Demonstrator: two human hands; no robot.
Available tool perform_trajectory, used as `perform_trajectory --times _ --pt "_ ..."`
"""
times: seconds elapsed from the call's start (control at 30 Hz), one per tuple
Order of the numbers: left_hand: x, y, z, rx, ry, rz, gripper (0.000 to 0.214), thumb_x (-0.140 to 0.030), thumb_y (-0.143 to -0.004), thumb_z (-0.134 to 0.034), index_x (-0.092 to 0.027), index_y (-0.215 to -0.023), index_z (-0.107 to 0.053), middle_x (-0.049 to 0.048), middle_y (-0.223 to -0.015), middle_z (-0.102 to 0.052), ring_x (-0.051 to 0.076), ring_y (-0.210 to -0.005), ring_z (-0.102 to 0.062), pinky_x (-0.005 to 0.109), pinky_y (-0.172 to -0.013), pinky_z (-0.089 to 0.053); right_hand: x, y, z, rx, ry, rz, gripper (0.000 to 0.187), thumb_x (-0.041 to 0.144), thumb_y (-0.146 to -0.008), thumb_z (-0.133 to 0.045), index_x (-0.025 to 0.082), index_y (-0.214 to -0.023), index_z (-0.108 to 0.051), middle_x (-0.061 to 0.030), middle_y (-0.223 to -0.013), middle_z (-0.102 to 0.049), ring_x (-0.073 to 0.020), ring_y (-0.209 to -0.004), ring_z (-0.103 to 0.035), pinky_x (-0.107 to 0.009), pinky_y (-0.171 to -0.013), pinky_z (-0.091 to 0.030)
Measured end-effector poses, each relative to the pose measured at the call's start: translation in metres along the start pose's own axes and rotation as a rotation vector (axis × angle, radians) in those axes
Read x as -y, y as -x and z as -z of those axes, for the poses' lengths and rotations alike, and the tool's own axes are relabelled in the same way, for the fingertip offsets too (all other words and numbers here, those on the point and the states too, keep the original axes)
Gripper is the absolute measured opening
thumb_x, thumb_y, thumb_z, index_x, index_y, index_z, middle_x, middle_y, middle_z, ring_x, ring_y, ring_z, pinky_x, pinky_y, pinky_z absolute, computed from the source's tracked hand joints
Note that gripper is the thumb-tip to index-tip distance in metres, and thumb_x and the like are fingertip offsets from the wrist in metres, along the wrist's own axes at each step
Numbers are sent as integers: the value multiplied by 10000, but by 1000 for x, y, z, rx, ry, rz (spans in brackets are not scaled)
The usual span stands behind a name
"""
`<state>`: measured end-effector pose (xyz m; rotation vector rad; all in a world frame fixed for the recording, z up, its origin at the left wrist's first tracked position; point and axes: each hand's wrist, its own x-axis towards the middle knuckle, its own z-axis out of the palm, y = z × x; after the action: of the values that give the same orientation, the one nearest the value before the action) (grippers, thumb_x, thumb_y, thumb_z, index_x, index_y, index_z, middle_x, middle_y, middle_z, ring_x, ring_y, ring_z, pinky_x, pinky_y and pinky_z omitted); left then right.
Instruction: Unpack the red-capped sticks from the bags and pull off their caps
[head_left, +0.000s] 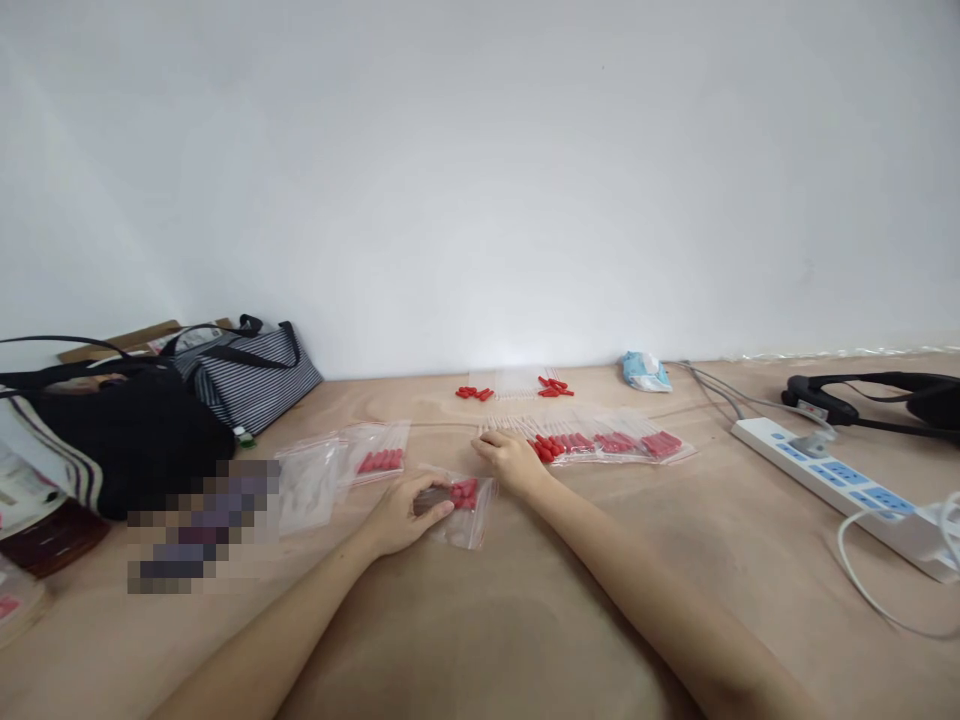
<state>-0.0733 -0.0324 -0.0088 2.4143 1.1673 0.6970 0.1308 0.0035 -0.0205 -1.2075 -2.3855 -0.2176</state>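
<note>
My left hand (pixel 405 515) curves its thumb and fingers round the left side of a clear zip bag (pixel 471 528) lying on the table. Several red tube-like pieces (pixel 465 492) are inside that bag. Just beyond it, my right hand (pixel 511 460) is closed with bent fingers at the left end of a row of thin white sticks (pixel 544 425); whatever its fingertips hold is hidden. Loose red pieces (pixel 547 448) lie against the right side of this hand. Filled zip bags with red pieces (pixel 619 443) continue to the right.
Left of my hands are another filled bag (pixel 381 460) and clear bags (pixel 307 485). Small red piles (pixel 555 387) lie near the wall. A power strip (pixel 840 490) with cables and a black headset (pixel 862 400) stand right, a blue mask (pixel 645 371) behind, bags (pixel 255 370) left.
</note>
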Motion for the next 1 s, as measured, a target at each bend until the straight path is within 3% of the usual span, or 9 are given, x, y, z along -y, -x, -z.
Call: perform_trajectory --times 0.2,0.33,0.47,0.57,0.67,0.8,1.0 --pt "0 0 0 -13 6 -41 204 -322 -766 -533 -204 -926 -576 38 -958 -641 178 -896 -585 331 -818 -457 1 -1 -1 73 50 25 186 193 -850 -436 159 -810 -614 -93 -833 -623 -195 -837 -494 -328 -749 -293" --pt "-1 0 1 -7 -3 -37 207 -325 -767 -533 -210 -934 -575 31 -962 -641 176 -901 -586 329 -825 -455 3 4 5 66 37 -9 208 234 -869 -405 182 -856 -606 -74 -817 -640 -186 -799 -499 -340 -732 -266" --pt "-1 1 1 3 9 -34 198 -316 -770 -531 -206 -928 -578 33 -966 -638 178 -910 -582 329 -827 -452 0 21 15 -162 -99 -92 210 234 -857 -415 199 -954 -597 -68 -905 -630 -180 -840 -499 -335 -745 -271" --pt "-2 1 -1 4 43 -48 203 -299 -774 -526 -206 -949 -570 32 -985 -628 173 -925 -574 321 -831 -449 -2 46 24 -267 -284 -158 187 217 -828 -446 188 -896 -618 -63 -857 -615 -162 -805 -510 -306 -729 -311" --pt "-8 1 -7 23 73 -25 220 -306 -771 -531 -210 -965 -566 37 -976 -632 182 -909 -581 328 -815 -459 -1 73 31 -168 -451 -192 140 261 -788 -514 198 -759 -635 -31 -723 -592 -146 -715 -512 -288 -692 -343" --pt "-25 -2 -23 34 89 -45 218 -313 -778 -522 -205 -962 -568 46 -989 -625 188 -918 -576 337 -819 -458 4 93 36 -6 -502 -198 118 310 -755 -570 237 -742 -663 -1 -652 -562 -140 -678 -496 -292 -694 -345" --pt "-39 -5 -39 -8 63 -51 254 -284 -784 -511 -190 -1009 -583 61 -1070 -604 193 -991 -547 349 -884 -429 6 90 35 6 -560 -301 245 389 -707 -623 225 -884 -662 -22 -712 -561 -153 -702 -495 -271 -663 -368"
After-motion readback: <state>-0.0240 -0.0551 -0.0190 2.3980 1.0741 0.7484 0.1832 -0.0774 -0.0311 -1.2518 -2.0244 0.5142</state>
